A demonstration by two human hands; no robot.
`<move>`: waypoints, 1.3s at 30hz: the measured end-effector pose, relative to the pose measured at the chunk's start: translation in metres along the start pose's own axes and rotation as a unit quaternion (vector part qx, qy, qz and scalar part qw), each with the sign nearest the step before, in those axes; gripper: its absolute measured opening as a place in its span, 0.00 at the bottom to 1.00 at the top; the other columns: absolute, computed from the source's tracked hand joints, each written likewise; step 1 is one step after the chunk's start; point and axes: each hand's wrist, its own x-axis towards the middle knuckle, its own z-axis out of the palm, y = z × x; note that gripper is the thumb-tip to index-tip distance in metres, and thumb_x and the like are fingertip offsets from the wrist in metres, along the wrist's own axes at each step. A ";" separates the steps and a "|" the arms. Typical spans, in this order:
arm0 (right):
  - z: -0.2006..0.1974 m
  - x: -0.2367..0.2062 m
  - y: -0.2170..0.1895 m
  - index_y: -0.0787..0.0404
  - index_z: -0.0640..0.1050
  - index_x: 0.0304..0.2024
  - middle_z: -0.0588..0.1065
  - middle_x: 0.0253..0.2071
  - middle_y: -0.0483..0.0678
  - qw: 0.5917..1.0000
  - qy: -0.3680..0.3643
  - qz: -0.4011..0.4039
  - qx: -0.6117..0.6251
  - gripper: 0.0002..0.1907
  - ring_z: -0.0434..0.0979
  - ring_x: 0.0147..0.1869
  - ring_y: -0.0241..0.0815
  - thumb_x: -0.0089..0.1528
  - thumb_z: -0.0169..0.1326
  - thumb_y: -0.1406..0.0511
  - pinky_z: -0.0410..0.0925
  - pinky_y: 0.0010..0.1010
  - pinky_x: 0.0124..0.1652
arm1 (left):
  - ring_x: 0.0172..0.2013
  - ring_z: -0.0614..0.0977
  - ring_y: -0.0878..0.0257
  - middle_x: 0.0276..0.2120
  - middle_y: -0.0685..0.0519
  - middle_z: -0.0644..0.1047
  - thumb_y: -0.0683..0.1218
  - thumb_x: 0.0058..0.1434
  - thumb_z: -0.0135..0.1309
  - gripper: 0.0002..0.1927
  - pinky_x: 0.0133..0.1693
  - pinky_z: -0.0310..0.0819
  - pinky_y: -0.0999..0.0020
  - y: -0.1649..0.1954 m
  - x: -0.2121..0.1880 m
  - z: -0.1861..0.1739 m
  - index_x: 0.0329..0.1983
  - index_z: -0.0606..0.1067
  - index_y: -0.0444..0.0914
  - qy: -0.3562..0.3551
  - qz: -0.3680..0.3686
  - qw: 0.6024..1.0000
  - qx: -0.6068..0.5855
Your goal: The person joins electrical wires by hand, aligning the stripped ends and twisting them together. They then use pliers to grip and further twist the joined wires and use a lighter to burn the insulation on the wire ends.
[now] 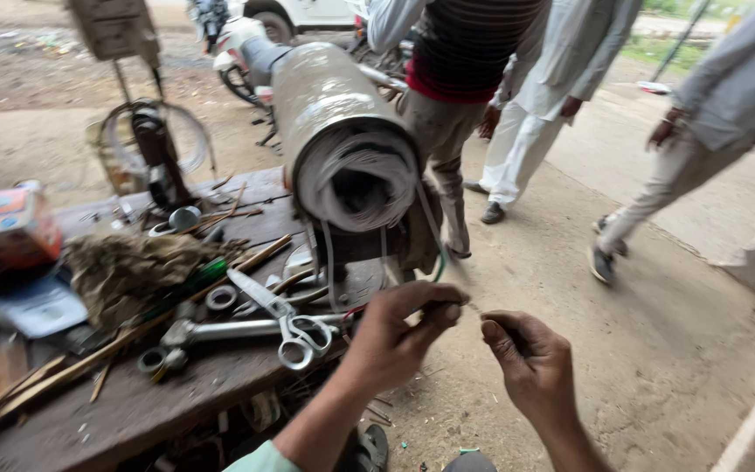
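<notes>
My left hand and my right hand are held close together above the ground, just off the right end of a wooden workbench. Each hand pinches something very thin between thumb and fingers, perhaps a wire or thread; it is too fine to make out. A thin green wire hangs from the large silver cylinder, wrapped with pale strips at its open end, which lies on the bench just beyond my hands.
Scissors, a wrench, rings, sticks, a bundle of dry fibre and a red box clutter the bench. Three people stand or walk on the dirt ground at the right. A motorbike is behind.
</notes>
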 end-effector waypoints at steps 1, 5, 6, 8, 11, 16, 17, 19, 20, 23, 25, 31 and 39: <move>-0.003 -0.001 0.008 0.65 0.82 0.44 0.83 0.31 0.45 0.998 -0.007 -0.046 -0.041 0.14 0.80 0.33 0.28 0.63 0.60 0.60 0.73 0.21 0.32 | 0.42 0.85 0.60 0.42 0.47 0.83 0.47 0.70 0.53 0.16 0.42 0.84 0.69 0.002 -0.005 0.004 0.56 0.76 0.35 0.008 0.001 0.999 0.036; -0.002 -0.013 0.050 0.67 0.86 0.42 0.79 0.24 0.54 0.983 -0.068 0.102 -0.138 0.14 0.72 0.28 0.38 0.62 0.62 0.61 0.67 0.32 0.27 | 0.55 0.80 0.50 0.55 0.41 0.79 0.57 0.74 0.47 0.37 0.57 0.75 0.52 0.007 -0.019 0.021 0.77 0.56 0.31 0.076 0.071 0.980 0.167; 0.003 -0.014 0.062 0.66 0.86 0.42 0.79 0.26 0.54 0.981 -0.090 0.114 -0.130 0.14 0.73 0.29 0.38 0.62 0.62 0.61 0.67 0.32 0.29 | 0.60 0.78 0.47 0.59 0.39 0.78 0.60 0.75 0.46 0.42 0.64 0.70 0.47 0.008 -0.025 0.026 0.80 0.50 0.29 0.095 0.107 0.971 0.191; 0.020 -0.023 0.084 0.66 0.85 0.43 0.79 0.29 0.53 0.987 -0.100 0.080 -0.098 0.14 0.74 0.33 0.39 0.62 0.62 0.61 0.68 0.33 0.32 | 0.67 0.74 0.44 0.65 0.34 0.72 0.62 0.75 0.46 0.46 0.69 0.66 0.46 0.012 -0.035 0.034 0.81 0.46 0.28 0.089 0.126 0.962 0.225; 0.059 -0.033 0.106 0.65 0.84 0.44 0.79 0.34 0.52 0.994 -0.083 -0.027 -0.064 0.13 0.76 0.38 0.41 0.63 0.62 0.62 0.70 0.34 0.37 | 0.73 0.69 0.37 0.69 0.28 0.65 0.63 0.72 0.50 0.47 0.73 0.63 0.44 0.023 -0.054 0.040 0.78 0.48 0.26 0.072 0.132 0.951 0.271; 0.129 -0.023 0.109 0.64 0.82 0.45 0.79 0.43 0.50 0.977 -0.079 -0.187 -0.061 0.13 0.79 0.46 0.44 0.63 0.61 0.62 0.72 0.36 0.46 | 0.73 0.68 0.40 0.71 0.34 0.67 0.63 0.70 0.54 0.38 0.73 0.60 0.41 0.032 -0.075 0.036 0.72 0.63 0.32 0.055 0.113 0.956 0.264; 0.144 -0.013 0.107 0.64 0.81 0.46 0.80 0.45 0.50 0.971 -0.088 -0.211 -0.071 0.13 0.79 0.48 0.44 0.63 0.61 0.62 0.72 0.37 0.47 | 0.72 0.71 0.44 0.69 0.39 0.70 0.62 0.69 0.56 0.35 0.74 0.59 0.40 0.029 -0.076 0.033 0.70 0.67 0.36 0.054 0.136 0.938 0.314; 0.179 0.014 0.103 0.64 0.80 0.46 0.80 0.48 0.49 0.953 -0.117 -0.260 -0.100 0.13 0.80 0.51 0.45 0.63 0.61 0.62 0.73 0.38 0.51 | 0.71 0.73 0.47 0.67 0.43 0.73 0.57 0.70 0.57 0.27 0.74 0.62 0.43 0.020 -0.078 0.026 0.66 0.71 0.39 0.039 0.167 0.928 0.331; 0.193 0.026 0.100 0.63 0.80 0.47 0.80 0.50 0.49 0.947 -0.152 -0.250 -0.135 0.13 0.81 0.53 0.46 0.63 0.61 0.62 0.74 0.38 0.52 | 0.70 0.73 0.46 0.67 0.41 0.72 0.53 0.72 0.55 0.23 0.72 0.66 0.48 0.014 -0.078 0.022 0.65 0.72 0.39 0.028 0.176 0.938 0.298; 0.225 0.059 0.090 0.60 0.82 0.45 0.78 0.54 0.50 0.901 -0.237 -0.258 -0.256 0.13 0.79 0.56 0.48 0.59 0.63 0.62 0.69 0.45 0.57 | 0.66 0.78 0.49 0.61 0.44 0.78 0.49 0.75 0.56 0.14 0.68 0.75 0.57 -0.001 -0.092 0.022 0.59 0.76 0.41 0.033 0.201 0.941 0.270; 0.243 0.075 0.082 0.59 0.82 0.44 0.77 0.54 0.51 0.874 -0.253 -0.288 -0.299 0.15 0.77 0.57 0.51 0.57 0.64 0.61 0.68 0.48 0.56 | 0.61 0.83 0.53 0.54 0.48 0.81 0.48 0.73 0.58 0.11 0.64 0.78 0.60 -0.014 -0.103 0.017 0.55 0.78 0.42 0.080 0.215 0.935 0.270; 0.261 0.089 0.068 0.58 0.81 0.48 0.77 0.47 0.48 0.863 -0.329 -0.231 -0.306 0.17 0.75 0.53 0.53 0.58 0.61 0.59 0.70 0.46 0.52 | 0.59 0.79 0.51 0.52 0.48 0.81 0.44 0.58 0.64 0.17 0.63 0.68 0.52 -0.079 -0.123 -0.058 0.51 0.80 0.38 0.197 0.070 0.883 0.421; 0.252 0.075 0.062 0.62 0.74 0.34 0.75 0.35 0.53 0.867 -0.252 -0.313 -0.296 0.12 0.76 0.45 0.57 0.61 0.57 0.59 0.70 0.49 0.43 | 0.64 0.69 0.45 0.57 0.45 0.74 0.50 0.57 0.63 0.17 0.61 0.58 0.42 -0.139 -0.130 -0.105 0.48 0.80 0.42 0.166 -0.016 0.818 0.551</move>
